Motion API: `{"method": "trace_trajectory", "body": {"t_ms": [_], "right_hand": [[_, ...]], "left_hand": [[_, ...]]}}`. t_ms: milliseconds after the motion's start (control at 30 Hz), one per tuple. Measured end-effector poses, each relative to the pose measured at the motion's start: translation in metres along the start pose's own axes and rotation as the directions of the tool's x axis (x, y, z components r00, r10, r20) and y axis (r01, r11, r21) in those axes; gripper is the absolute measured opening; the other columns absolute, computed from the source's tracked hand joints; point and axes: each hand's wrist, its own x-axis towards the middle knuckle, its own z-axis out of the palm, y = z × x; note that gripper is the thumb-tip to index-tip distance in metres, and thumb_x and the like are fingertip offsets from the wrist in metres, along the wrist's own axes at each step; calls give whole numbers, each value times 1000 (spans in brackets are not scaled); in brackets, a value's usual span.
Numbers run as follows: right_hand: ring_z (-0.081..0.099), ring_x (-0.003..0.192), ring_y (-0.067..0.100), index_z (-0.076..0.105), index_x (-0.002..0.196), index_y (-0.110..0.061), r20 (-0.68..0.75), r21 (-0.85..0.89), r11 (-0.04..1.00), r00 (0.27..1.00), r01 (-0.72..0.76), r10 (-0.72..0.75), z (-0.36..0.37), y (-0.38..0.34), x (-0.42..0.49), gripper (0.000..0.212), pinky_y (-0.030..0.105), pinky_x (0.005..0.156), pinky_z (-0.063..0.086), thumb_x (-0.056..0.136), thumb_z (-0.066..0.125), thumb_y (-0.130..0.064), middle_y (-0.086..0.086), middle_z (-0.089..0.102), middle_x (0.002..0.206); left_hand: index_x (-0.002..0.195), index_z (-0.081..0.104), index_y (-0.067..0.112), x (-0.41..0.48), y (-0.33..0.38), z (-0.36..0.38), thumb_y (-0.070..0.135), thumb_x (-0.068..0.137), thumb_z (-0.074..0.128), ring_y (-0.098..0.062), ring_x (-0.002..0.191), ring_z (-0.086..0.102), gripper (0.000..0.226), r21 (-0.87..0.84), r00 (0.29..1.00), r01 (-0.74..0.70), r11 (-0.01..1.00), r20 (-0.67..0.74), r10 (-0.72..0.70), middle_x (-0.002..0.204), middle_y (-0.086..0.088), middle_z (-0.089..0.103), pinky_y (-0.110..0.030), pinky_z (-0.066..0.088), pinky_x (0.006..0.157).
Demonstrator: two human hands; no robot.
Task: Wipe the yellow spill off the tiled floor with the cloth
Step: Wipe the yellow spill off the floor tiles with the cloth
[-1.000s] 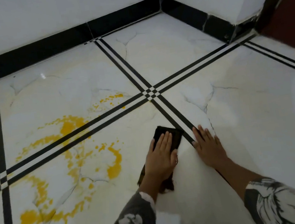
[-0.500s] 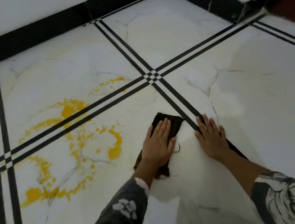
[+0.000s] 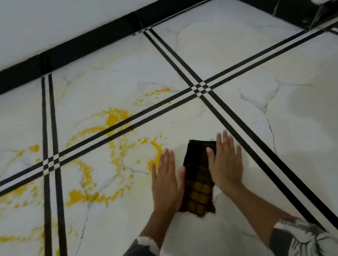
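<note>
A dark checked cloth [image 3: 199, 178] lies flat on the white tiled floor [image 3: 294, 132], and its near end is stained yellow. My left hand [image 3: 167, 182] rests flat on the floor just left of the cloth, its thumb at the cloth's edge. On the other side my right hand [image 3: 227, 163] lies flat with its thumb and palm edge over the cloth's right border. Neither hand grips the cloth. The yellow spill [image 3: 110, 118] spreads in rings and blots to the left, the closest streak [image 3: 156, 151] just beyond my left fingertips.
Black double stripes [image 3: 199, 90] cross the floor ahead, and another pair [image 3: 49, 164] crosses at the left. A black skirting board [image 3: 107, 38] runs under the white walls and meets a corner at the far right. My patterned sleeves show at the bottom.
My left hand has come off the cloth and now lies on the floor to its left. My right hand has shifted onto the cloth's right edge. The cloth now lies uncovered, nearer the spill.
</note>
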Motion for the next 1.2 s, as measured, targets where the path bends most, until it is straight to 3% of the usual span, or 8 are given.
{"method": "trace_trajectory", "body": {"t_ms": [133, 300, 400, 600, 800, 967, 1033, 1200], "right_hand": [[43, 129, 32, 40, 135, 6, 119, 23, 999, 992, 33, -35, 37, -55, -28, 76, 40, 110, 27, 96, 3, -49, 21, 42, 141], [46, 127, 34, 39, 134, 9, 96, -47, 998, 995, 45, -41, 57, -56, -38, 71, 40, 106, 15, 92, 21, -45, 23, 42, 140], [43, 129, 32, 36, 137, 6, 81, -70, 994, 994, 78, -72, 58, -60, -50, 77, 41, 107, 17, 95, 7, -51, 21, 39, 143], [40, 133, 25, 34, 140, -2, 114, -129, 898, 906, 421, -408, 71, -70, -46, 67, 36, 109, 19, 98, 8, -46, 13, 38, 146], [38, 134, 23, 33, 141, -4, 103, -92, 887, 890, 453, -444, 78, -99, -15, 67, 39, 110, 28, 98, 2, -45, 9, 38, 147], [28, 138, 12, 29, 145, -15, 214, -75, 668, 667, 740, -714, 81, -87, -59, 55, 29, 112, 17, 100, 12, -41, -3, 27, 151], [34, 136, 13, 31, 144, -16, 244, -122, 620, 629, 775, -738, 81, -94, -33, 55, 29, 110, 16, 100, 8, -40, -4, 30, 150], [38, 133, 18, 34, 142, -14, 129, -152, 802, 816, 577, -563, 86, -111, -17, 58, 33, 109, 21, 99, 5, -39, 1, 38, 147]], "left_hand": [[149, 5, 16, -50, -67, -27, 58, 84, -4, -10, 144, -3, 77, 45, 919, 392, 919, -70, -388, 157, 1, 2, -31, -13, 114], [149, -2, 11, -96, -104, -44, 60, 80, -6, -13, 144, -7, 85, 129, 816, 578, 806, -98, -570, 158, -2, -4, -34, -17, 111], [148, 0, 8, -95, -125, -50, 60, 80, -6, -18, 145, -1, 86, 104, 736, 675, 730, -167, -656, 158, -7, 2, -39, -10, 114], [149, 2, 9, -84, -144, -43, 59, 84, -3, -18, 145, 1, 82, 114, 743, 667, 736, -179, -645, 158, -7, 6, -37, -6, 115], [148, 2, 7, -85, -146, -40, 57, 87, 2, -20, 145, 4, 79, 104, 749, 658, 745, -185, -636, 157, -9, 7, -40, -2, 116], [147, 0, 7, -84, -146, -43, 56, 87, 2, -22, 145, 6, 77, 99, 744, 665, 740, -170, -646, 157, -11, 9, -43, 1, 117], [146, 0, 6, -84, -147, -43, 55, 87, 3, -22, 145, 6, 77, 98, 745, 665, 740, -166, -647, 157, -11, 9, -43, 1, 117], [147, -1, 5, -84, -148, -40, 56, 85, -1, -21, 145, 2, 79, 102, 755, 653, 750, -168, -634, 157, -10, 5, -40, -3, 116]]}}
